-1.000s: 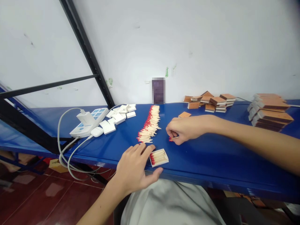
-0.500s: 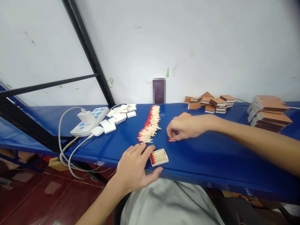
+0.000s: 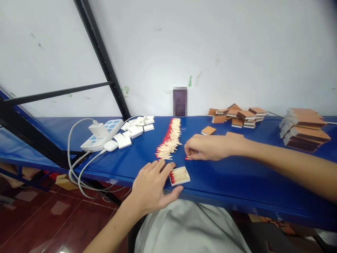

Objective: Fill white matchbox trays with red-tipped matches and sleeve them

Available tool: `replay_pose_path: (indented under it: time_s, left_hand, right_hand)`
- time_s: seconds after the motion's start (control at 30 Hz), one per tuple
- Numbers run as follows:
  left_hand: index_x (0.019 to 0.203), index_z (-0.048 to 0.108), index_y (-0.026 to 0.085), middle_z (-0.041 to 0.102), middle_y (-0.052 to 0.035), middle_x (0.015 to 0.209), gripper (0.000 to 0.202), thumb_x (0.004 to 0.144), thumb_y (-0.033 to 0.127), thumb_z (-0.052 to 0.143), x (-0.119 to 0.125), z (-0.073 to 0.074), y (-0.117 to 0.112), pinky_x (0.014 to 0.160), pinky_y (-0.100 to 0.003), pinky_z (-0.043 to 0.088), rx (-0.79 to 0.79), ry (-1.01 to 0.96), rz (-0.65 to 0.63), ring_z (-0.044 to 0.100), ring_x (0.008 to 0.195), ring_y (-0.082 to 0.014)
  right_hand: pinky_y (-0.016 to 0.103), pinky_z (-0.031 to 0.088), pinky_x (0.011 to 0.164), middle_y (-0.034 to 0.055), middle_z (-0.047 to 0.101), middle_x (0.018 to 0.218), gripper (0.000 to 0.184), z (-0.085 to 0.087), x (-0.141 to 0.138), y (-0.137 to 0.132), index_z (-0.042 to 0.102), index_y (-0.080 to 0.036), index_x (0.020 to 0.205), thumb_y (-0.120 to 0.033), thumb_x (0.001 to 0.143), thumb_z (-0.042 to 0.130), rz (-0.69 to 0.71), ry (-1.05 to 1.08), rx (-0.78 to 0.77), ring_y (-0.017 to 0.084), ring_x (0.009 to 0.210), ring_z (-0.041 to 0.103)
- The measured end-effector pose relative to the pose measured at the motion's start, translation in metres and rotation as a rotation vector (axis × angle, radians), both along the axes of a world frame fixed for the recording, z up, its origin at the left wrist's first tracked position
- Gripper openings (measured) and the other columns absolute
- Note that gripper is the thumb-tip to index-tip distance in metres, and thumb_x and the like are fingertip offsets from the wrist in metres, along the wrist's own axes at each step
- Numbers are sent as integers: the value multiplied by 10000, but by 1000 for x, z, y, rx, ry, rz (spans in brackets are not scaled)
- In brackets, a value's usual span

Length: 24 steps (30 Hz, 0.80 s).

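Note:
My left hand (image 3: 150, 186) lies beside a small white matchbox tray (image 3: 188, 176), thumb and forefinger spread at its left end. Red-tipped matches (image 3: 180, 175) fill the tray side by side. My right hand (image 3: 204, 147) has its fingers pinched low over the blue table, right of the match pile. Red heads of a few matches (image 3: 186, 158) show beneath its fingertips; the rest of them is hidden. A long pile of loose matches (image 3: 170, 138) runs from the wall toward my left hand, heads to the left.
White empty trays (image 3: 134, 130) lie beside a power strip (image 3: 101, 135) with cables at left. Orange matchboxes (image 3: 246, 115) are heaped at the back right, with another stack (image 3: 305, 130) farther right. A single matchbox (image 3: 209, 130) sits behind my right hand. A black metal post (image 3: 102, 59) rises at left.
My right hand has shifted slightly left and down, with the red match heads under its fingers. A second matchbox now shows behind the right wrist. My left hand stays at the tray.

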<state>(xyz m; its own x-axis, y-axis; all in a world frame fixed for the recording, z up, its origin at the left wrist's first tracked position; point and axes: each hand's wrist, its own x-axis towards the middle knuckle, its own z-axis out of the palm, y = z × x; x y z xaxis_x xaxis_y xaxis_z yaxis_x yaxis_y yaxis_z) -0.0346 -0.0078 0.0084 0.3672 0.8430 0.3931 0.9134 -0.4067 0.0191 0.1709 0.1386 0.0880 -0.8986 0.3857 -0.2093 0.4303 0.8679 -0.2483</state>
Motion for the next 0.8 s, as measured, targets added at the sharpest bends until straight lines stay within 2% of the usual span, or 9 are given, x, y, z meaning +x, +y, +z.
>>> replay_pose_path:
  time_s: [0.17,0.33,0.53,0.7,0.8]
  left_hand:
    - [1222,570,183,649,-106,1060,487,885,532,525,1,1,0,801,-465,500,-15,4,6,633,908,-306]
    - [1220,575,181,649,-108,1057,486,889,533,512,1,1,-1,794,-465,500,-8,7,4,633,906,-307]
    - [1209,582,179,653,-107,1047,472,888,519,517,1,0,0,792,-459,499,0,8,3,633,899,-301]
    - [1203,584,172,652,-107,1039,472,885,515,522,1,0,1,776,-452,501,11,9,2,633,890,-300]
    - [1207,580,176,650,-105,1048,468,889,515,521,1,0,1,781,-453,500,5,8,4,632,891,-297]
  right_hand:
    - [264,364,582,68,685,846,261,3,2,-4,647,-178,849,-387,921,509,-20,-66,45,183,725,590]
    - [255,375,608,56,683,874,97,2,1,-6,635,-183,875,-230,844,557,-9,-47,45,180,758,581]
    - [245,410,679,63,700,963,180,1,0,-6,664,-178,967,-153,828,552,20,15,-14,197,878,609]
    - [244,413,697,56,706,934,186,2,-4,-10,685,-174,998,-170,875,546,70,20,-7,181,840,604]
    - [257,405,697,66,705,934,183,2,-4,-9,688,-169,984,-286,911,568,54,32,40,191,844,599]
